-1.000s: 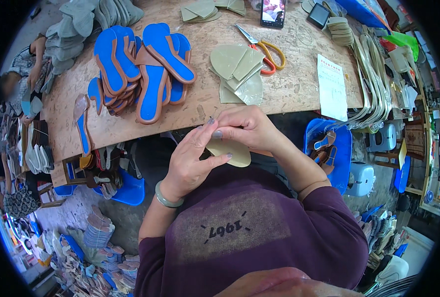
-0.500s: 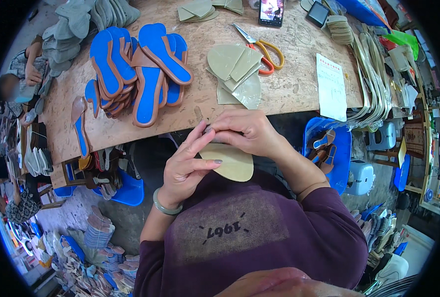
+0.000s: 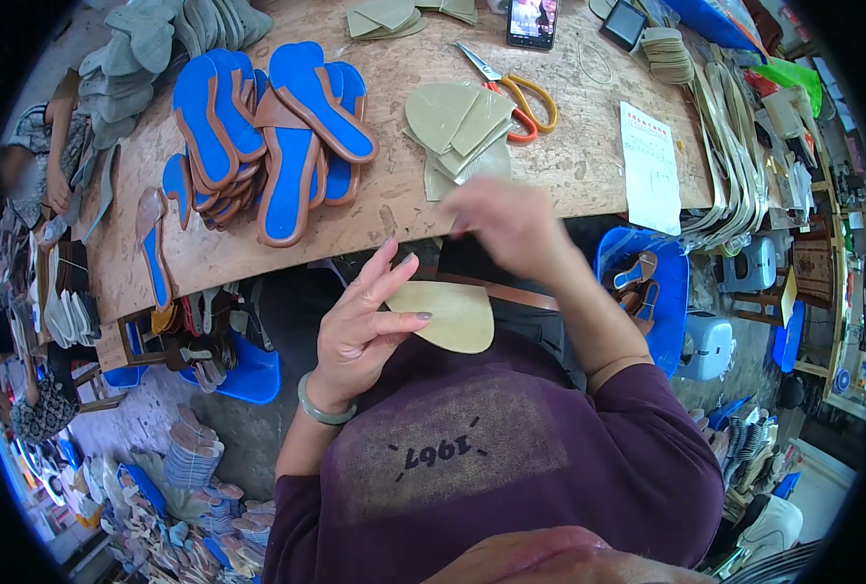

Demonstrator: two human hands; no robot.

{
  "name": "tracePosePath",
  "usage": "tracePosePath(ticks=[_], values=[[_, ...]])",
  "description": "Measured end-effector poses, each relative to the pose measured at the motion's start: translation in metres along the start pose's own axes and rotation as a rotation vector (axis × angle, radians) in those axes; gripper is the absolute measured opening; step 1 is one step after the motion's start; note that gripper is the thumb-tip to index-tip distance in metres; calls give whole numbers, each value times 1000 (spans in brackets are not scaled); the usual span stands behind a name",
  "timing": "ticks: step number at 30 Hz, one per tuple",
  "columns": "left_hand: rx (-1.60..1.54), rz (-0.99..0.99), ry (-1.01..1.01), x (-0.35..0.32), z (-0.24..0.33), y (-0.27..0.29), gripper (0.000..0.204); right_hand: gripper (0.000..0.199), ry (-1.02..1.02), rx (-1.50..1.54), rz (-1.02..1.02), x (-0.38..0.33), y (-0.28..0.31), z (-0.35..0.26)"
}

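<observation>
Pale yellow, a rounded flat piece [image 3: 457, 319] sits pinched in the left hand [image 3: 355, 331], over the lap and short of the wooden table [image 3: 579, 165]. We see the right hand [image 3: 513, 226] blurred and apart from the piece, near the table's edge; whether it grips anything, we cannot tell. Farther out on the table, we note similar flat pieces [image 3: 442, 115], scissors [image 3: 501, 81] beside them, and, leftward, piled blue-and-brown soles [image 3: 291, 185].

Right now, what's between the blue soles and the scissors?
In the head view, a pile of flat beige pieces lies between the blue soles and the scissors.
</observation>
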State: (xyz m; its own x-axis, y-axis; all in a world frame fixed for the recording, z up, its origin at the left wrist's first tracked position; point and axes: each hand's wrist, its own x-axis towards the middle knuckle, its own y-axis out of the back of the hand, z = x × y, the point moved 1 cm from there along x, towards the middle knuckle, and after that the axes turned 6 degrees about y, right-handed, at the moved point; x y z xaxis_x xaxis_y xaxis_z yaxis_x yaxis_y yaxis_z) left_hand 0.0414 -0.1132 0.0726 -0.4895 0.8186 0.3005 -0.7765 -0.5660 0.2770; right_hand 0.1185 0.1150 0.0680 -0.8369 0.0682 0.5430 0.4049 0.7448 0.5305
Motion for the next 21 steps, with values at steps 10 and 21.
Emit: tracePosePath(ticks=[10,21], values=[[-588,191,326,-3,-13,-16,17,53,-392,-706,-81,13,66,124],[-746,472,421,37,-19,-17,32,34,-455,-802,-73,-18,121,100]])
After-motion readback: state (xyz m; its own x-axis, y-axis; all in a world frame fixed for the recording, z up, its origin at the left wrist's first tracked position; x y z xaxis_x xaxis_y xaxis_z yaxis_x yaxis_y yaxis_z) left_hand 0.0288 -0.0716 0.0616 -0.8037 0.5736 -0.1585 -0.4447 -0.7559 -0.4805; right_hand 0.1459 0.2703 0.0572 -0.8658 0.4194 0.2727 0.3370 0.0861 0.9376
